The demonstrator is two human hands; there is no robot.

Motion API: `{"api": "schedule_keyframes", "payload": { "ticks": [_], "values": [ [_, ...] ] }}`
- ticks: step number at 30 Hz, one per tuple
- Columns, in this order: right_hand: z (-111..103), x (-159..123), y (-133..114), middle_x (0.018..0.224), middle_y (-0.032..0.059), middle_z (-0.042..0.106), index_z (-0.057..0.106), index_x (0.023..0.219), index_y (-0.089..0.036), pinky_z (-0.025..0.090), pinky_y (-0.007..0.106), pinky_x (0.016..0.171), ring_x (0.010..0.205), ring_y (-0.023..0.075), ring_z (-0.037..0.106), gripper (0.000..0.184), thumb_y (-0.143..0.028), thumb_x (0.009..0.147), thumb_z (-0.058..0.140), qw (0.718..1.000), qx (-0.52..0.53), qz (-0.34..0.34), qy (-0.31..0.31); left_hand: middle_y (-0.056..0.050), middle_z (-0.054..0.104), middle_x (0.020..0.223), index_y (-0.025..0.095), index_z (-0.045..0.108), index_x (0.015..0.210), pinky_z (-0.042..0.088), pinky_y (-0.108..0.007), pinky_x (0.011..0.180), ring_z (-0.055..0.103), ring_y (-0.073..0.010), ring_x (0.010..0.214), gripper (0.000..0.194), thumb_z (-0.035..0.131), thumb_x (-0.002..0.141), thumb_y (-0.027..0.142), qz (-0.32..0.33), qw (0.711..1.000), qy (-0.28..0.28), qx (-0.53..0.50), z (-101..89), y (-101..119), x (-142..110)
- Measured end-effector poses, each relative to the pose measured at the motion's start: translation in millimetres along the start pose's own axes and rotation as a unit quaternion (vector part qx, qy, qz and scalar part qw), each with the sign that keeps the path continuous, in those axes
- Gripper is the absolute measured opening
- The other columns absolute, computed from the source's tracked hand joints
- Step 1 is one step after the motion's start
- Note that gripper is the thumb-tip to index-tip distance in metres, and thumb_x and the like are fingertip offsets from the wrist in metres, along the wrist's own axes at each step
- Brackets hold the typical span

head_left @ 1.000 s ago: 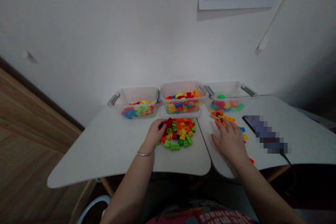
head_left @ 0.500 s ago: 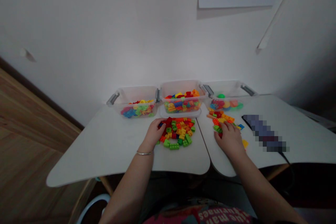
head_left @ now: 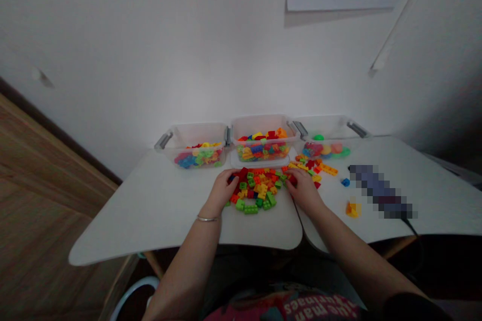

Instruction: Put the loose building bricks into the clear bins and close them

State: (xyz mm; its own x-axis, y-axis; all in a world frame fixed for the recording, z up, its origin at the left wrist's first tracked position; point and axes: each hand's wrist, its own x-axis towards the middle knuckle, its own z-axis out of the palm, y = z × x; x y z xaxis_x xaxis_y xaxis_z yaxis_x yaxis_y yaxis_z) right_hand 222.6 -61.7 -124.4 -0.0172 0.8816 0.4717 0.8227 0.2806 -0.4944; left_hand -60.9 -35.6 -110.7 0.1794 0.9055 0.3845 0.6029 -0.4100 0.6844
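Observation:
A heap of small coloured building blocks lies on the white table in front of the middle bin. My left hand rests curved against the heap's left edge, fingers on the blocks. My right hand lies flat at the heap's right edge, fingers spread over loose blocks. More loose blocks are scattered just beyond my right hand. A blue block and a yellow-orange block lie apart to the right.
Three clear plastic bins of blocks stand along the wall: left, middle, right. Two white tables meet at a seam near my right hand. A dark blurred object lies on the right table. A sheet hangs on the wall.
My right hand has swept leftwards across the table seam, pushing loose blocks towards the central heap. A yellow-orange and a blue block stayed behind. My left hand has kept its place.

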Motion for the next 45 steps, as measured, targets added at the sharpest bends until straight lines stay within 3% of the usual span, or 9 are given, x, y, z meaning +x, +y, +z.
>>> {"api": "schedule_keyframes", "payload": {
  "ticks": [7, 11, 16, 19, 22, 25, 29, 34, 45],
  "values": [
    [-0.2, 8.5, -11.3, 0.110, 0.0113, 0.067, 0.067, 0.101, -0.020, 0.046, 0.048, 0.097, 0.105, 0.0253, 0.061, 0.025, -0.026, 0.081, 0.053, 0.997, 0.074, -0.032, -0.009, -0.007, 0.070, 0.109, 0.019, 0.068, 0.108, 0.048, -0.041, 0.100, 0.063, -0.0215, 0.104, 0.028, 0.053, 0.085, 0.019, -0.004, 1.000, -0.004, -0.001, -1.6, 2.2, 0.2],
    [-17.5, 10.2, -7.2, 0.111, 0.0116, 0.067, 0.067, 0.100, -0.020, 0.045, 0.049, 0.097, 0.108, 0.0256, 0.060, 0.025, -0.032, 0.087, 0.048, 0.995, 0.086, -0.039, 0.038, -0.008, 0.070, 0.110, 0.018, 0.067, 0.108, 0.047, -0.040, 0.100, 0.063, -0.0213, 0.105, 0.027, 0.052, 0.086, 0.020, -0.006, 1.000, -0.007, -0.002, -1.9, 2.7, 0.2],
    [-40.8, -11.8, 4.4, 0.121, 0.0151, 0.063, 0.066, 0.109, -0.017, 0.032, 0.060, 0.105, 0.121, 0.0339, 0.050, 0.035, -0.037, 0.086, 0.048, 0.989, -0.099, 0.032, 0.102, -0.007, 0.070, 0.109, 0.019, 0.067, 0.108, 0.048, -0.040, 0.100, 0.063, -0.0208, 0.104, 0.027, 0.052, 0.086, 0.020, -0.004, 1.000, -0.003, 0.002, -1.0, 0.6, 0.2],
    [-47.6, -35.3, 10.7, 0.138, 0.0204, 0.050, 0.059, 0.124, -0.013, 0.017, 0.069, 0.106, 0.134, 0.0432, 0.032, 0.050, -0.043, 0.087, 0.047, 0.961, -0.230, 0.117, 0.095, -0.007, 0.070, 0.109, 0.019, 0.067, 0.108, 0.049, -0.039, 0.099, 0.063, -0.0205, 0.104, 0.027, 0.052, 0.086, 0.020, -0.001, 1.000, 0.003, 0.000, 0.1, -1.4, 0.1],
    [-51.2, -52.9, 16.0, 0.145, 0.0250, 0.040, 0.054, 0.132, -0.009, 0.012, 0.075, 0.103, 0.137, 0.0480, 0.025, 0.059, -0.047, 0.090, 0.040, 0.941, -0.270, 0.191, 0.073, -0.007, 0.070, 0.109, 0.019, 0.068, 0.108, 0.049, -0.039, 0.099, 0.064, -0.0206, 0.103, 0.027, 0.052, 0.086, 0.021, 0.001, 1.000, 0.004, -0.003, 0.7, -2.3, 0.1],
    [-52.8, -57.1, 21.7, 0.145, 0.0260, 0.039, 0.051, 0.135, -0.011, 0.020, 0.077, 0.098, 0.135, 0.0487, 0.028, 0.062, -0.051, 0.091, 0.036, 0.937, -0.248, 0.240, 0.059, -0.008, 0.070, 0.109, 0.018, 0.068, 0.108, 0.048, -0.040, 0.099, 0.064, -0.0212, 0.103, 0.027, 0.052, 0.086, 0.020, -0.001, 1.000, 0.000, -0.004, 0.3, -1.5, 0.6],
    [-49.3, -46.5, 29.4, 0.137, 0.0251, 0.047, 0.051, 0.133, -0.008, 0.033, 0.060, 0.103, 0.131, 0.0397, 0.039, 0.061, -0.049, 0.089, 0.039, 0.963, -0.163, 0.204, 0.062, -0.008, 0.070, 0.109, 0.018, 0.068, 0.107, 0.048, -0.040, 0.100, 0.063, -0.0215, 0.104, 0.028, 0.052, 0.085, 0.020, -0.006, 1.000, -0.007, -0.004, -1.0, 0.1, 1.6],
    [-35.8, -29.7, 25.8, 0.127, 0.0195, 0.057, 0.057, 0.123, -0.009, 0.035, 0.047, 0.108, 0.122, 0.0304, 0.049, 0.052, -0.042, 0.085, 0.043, 0.984, -0.045, 0.163, 0.052, -0.010, 0.069, 0.109, 0.016, 0.068, 0.108, 0.048, -0.040, 0.099, 0.063, -0.0216, 0.103, 0.028, 0.051, 0.086, 0.021, -0.007, 1.000, -0.006, -0.005, -1.5, 1.5, 1.4],
    [-4.0, -11.7, -12.5, 0.121, 0.0161, 0.060, 0.061, 0.113, -0.012, 0.040, 0.045, 0.104, 0.116, 0.0283, 0.053, 0.043, -0.041, 0.085, 0.044, 0.992, 0.034, 0.120, 0.014, -0.010, 0.069, 0.107, 0.016, 0.067, 0.107, 0.048, -0.041, 0.097, 0.063, -0.0221, 0.101, 0.027, 0.051, 0.085, 0.021, 0.003, 1.000, -0.001, 0.009, -1.0, 2.4, 1.1]
  ]
}}
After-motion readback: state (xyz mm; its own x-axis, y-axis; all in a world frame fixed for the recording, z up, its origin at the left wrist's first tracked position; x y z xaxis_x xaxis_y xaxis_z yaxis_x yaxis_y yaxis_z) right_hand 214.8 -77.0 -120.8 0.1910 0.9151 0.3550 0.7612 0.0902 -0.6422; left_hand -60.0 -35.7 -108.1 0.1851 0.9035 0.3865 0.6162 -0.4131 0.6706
